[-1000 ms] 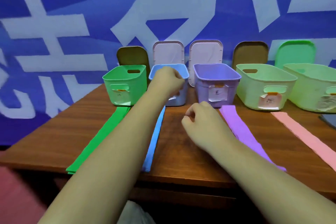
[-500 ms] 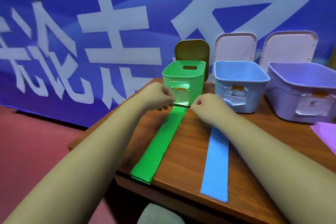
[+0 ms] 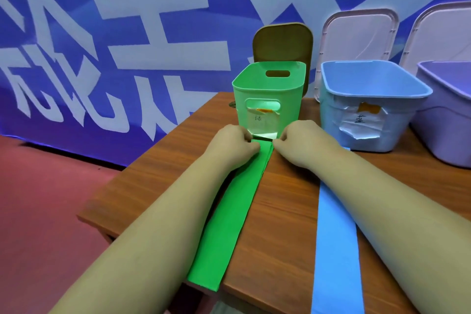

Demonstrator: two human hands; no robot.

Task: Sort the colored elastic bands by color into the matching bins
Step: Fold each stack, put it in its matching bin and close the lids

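Observation:
A long green band [image 3: 229,222] lies flat on the wooden table [image 3: 158,181], running from the near edge up to the green bin [image 3: 270,94]. My left hand [image 3: 234,145] and my right hand [image 3: 300,143] pinch the band's far end, one at each corner, just in front of the bin. A blue band [image 3: 334,257] lies parallel to the right, under my right forearm, leading toward the blue bin [image 3: 369,102]. The purple bin [image 3: 448,115] shows at the right edge.
A brown lid [image 3: 283,41] and two white lids [image 3: 356,33] lean against the blue banner wall behind the bins. The table's left corner is near the green bin. Red floor lies to the left.
The view turned left from the row of bins to the green bin. Both hands came down onto the far end of the green band and now pinch it.

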